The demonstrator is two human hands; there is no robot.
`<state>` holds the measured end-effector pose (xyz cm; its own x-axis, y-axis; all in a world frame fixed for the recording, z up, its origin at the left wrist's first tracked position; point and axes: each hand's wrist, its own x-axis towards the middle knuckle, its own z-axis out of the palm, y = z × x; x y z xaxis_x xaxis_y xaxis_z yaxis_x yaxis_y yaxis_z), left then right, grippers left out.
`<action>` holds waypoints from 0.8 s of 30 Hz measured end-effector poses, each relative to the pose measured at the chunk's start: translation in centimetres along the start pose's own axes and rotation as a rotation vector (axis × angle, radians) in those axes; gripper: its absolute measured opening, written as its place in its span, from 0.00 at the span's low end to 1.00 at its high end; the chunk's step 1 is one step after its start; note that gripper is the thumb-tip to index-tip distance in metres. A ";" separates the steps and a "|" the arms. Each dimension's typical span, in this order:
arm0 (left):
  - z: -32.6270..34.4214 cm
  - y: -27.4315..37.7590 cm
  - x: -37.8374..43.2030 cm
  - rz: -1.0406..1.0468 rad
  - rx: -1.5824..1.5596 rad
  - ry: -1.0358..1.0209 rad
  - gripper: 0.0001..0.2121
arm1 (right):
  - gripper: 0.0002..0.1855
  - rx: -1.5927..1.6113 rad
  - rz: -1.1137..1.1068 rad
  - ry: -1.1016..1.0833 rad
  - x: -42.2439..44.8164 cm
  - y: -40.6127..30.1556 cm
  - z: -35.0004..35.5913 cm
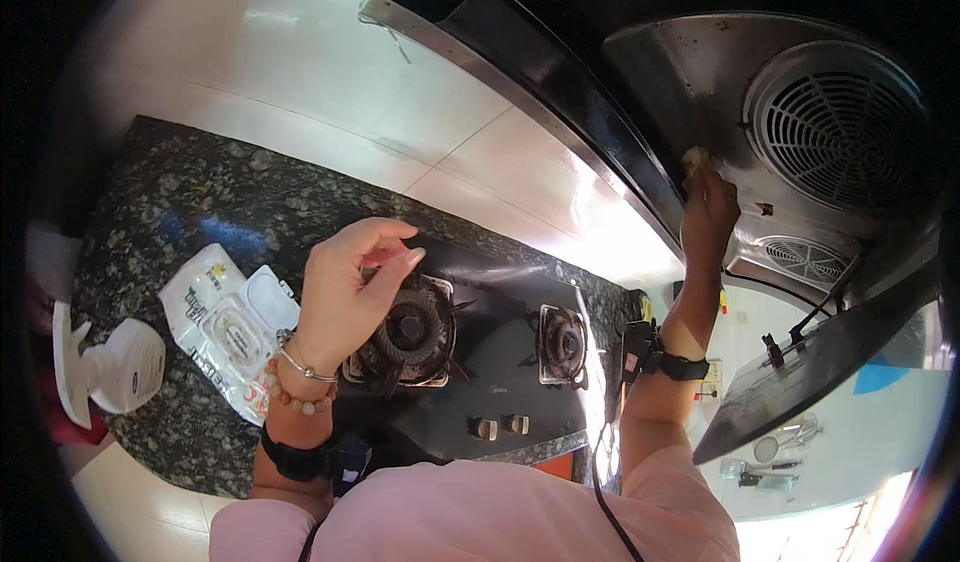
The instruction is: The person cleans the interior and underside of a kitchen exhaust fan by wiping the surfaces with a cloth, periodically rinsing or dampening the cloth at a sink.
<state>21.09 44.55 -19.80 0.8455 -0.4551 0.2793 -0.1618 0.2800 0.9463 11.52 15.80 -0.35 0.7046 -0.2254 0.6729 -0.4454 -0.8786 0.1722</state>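
Observation:
My right hand (pixel 709 198) is raised to the underside of the range hood. It grips a small crumpled wipe or cloth (pixel 696 158), stained brownish, against the metal hood panel (pixel 679 74) between the black edge and the large round fan grille (pixel 836 127). Over the near left side of the gas cooktop (pixel 495 337) hovers my left hand (pixel 352 284), its fingers loosely curled with a gap to the thumb and nothing visible in it. Below it is the left burner (pixel 409 329). A packet of wet wipes (pixel 217 329) lies by my left wrist, its white lid flipped up.
A white spray bottle (pixel 127 367) is at the left of the granite counter (pixel 172 442). The hood's dark front panel (pixel 810 367) hangs swung out at right on a strut. A second burner (pixel 562 344) and the tiled wall (pixel 300 104) are ahead. Utensils (pixel 772 449) hang at right.

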 end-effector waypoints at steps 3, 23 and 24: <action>-0.2 -0.8 0.4 -0.038 -0.041 0.022 0.07 | 0.11 -0.085 0.017 -0.014 0.2 -1.1 0.1; 0.3 -0.6 0.3 -0.001 0.066 -0.066 0.07 | 0.10 0.448 -0.155 0.022 2.6 -9.1 0.5; 0.3 -0.5 0.3 0.002 0.058 -0.068 0.07 | 0.10 0.448 -0.153 0.023 2.6 -9.3 0.3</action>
<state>21.28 44.04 -20.17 0.8090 -0.5114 0.2898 -0.1943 0.2327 0.9530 17.66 23.25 -0.41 0.7288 -0.0740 0.6807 -0.0514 -0.9973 -0.0533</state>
